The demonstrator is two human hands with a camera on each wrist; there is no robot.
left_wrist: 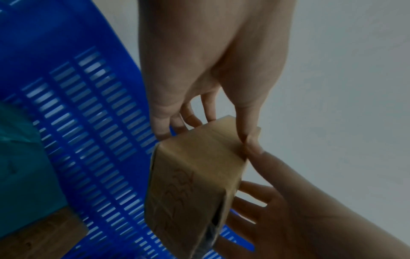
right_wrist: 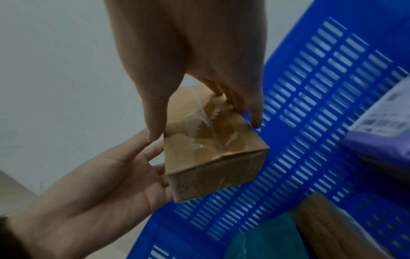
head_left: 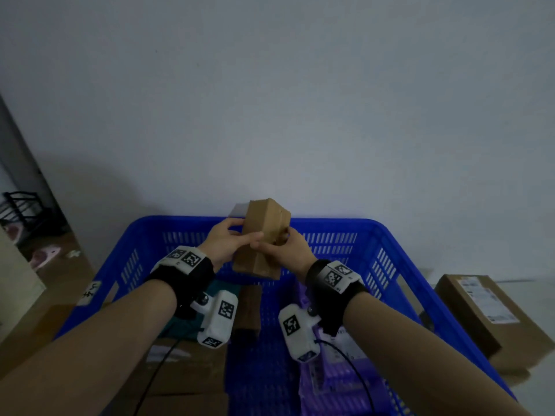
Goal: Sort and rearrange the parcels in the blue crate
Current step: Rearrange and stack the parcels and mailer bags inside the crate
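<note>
Small parcel point(head_left: 264, 238): brown taped carton, held over blue crate point(head_left: 387, 235), far end.
Hands: left hand point(head_left: 223, 246) and right hand point(head_left: 286, 250), fingers clamped on opposite sides.
Progress: mid-sort; teal bag point(left_wrist: 20, 168), purple mailers point(head_left: 336, 373), other cartons remain inside.
Hidden: crate's near end behind forearms; writing on carton illegible.

Floor with the blue crate point(head_left: 399, 265) and a stray parcel

The crate sits on the floor against a pale wall; just right of it lies a brown cardboard box point(head_left: 480, 313) — label up, resting on the floor point(head_left: 540, 283). Left of the crate, more brown cardboard point(head_left: 27, 325) — whether it touches the crate is unclear.
</note>
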